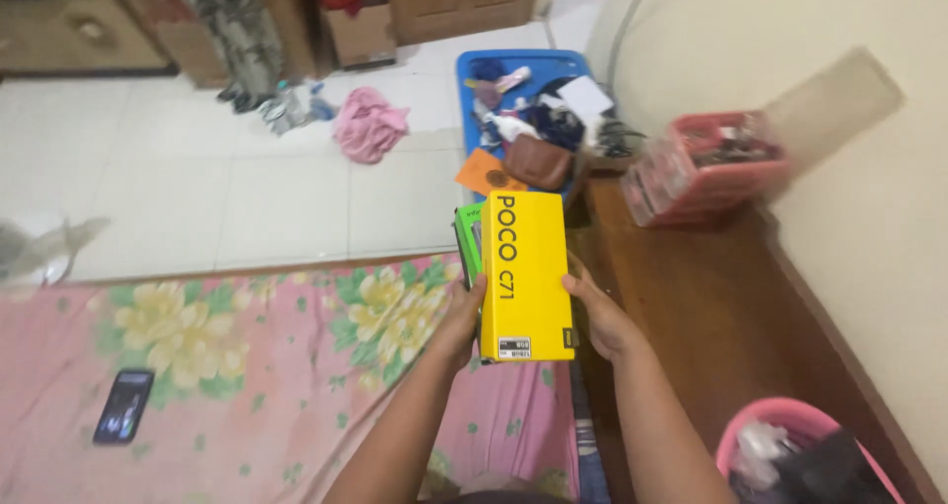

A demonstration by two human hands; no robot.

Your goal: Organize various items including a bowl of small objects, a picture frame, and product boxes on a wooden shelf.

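I hold a long yellow box [524, 272] upright in front of me, over the edge of the pink flowered bed sheet [217, 386]. My left hand [460, 321] grips its left side and my right hand [598, 316] grips its right side. A green box [467, 242] sits pressed behind the yellow one on the left, held with it by my left hand. Both hands' fingers wrap around the back and are partly hidden.
A dark phone [123, 405] lies on the sheet at the left. A wooden table [711, 316] at the right carries a red basket [706, 168]. A pink bin [805, 455] stands at the lower right. A blue tray [523, 89] of clutter, a brown pouch [538, 161] and pink cloth [368, 124] lie on the white floor.
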